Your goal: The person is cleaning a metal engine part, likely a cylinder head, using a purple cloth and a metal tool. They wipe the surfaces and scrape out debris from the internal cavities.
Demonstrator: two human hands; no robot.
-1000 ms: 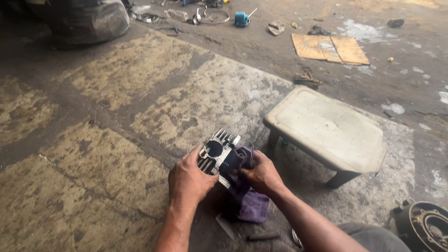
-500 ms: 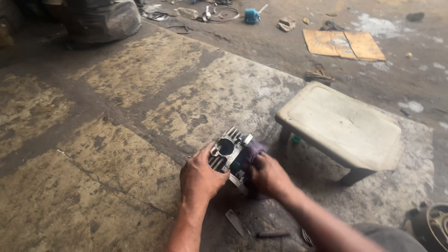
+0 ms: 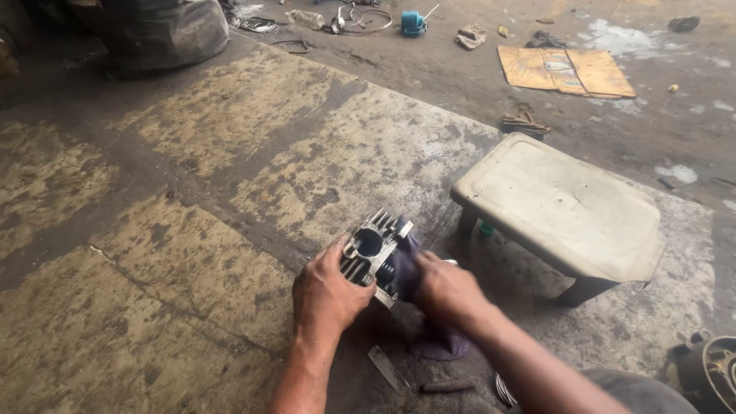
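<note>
Low plastic stool (image 3: 563, 211), cream and grimy, stands on the stained concrete floor (image 3: 176, 230). Behind it: flattened cardboard sheet (image 3: 566, 71) and a scrap of debris (image 3: 524, 123). Far edge: small blue object (image 3: 413, 24), a coiled wire (image 3: 364, 19), dark sack (image 3: 165, 34). Near edge: flat metal strip (image 3: 387, 369); round metal casing (image 3: 713, 372) at lower right.

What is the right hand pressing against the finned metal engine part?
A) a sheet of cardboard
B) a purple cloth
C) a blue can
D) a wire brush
B: the right hand pushes a purple cloth against the side of the finned engine part, which the left hand grips; more of the cloth hangs below the wrist.
</note>
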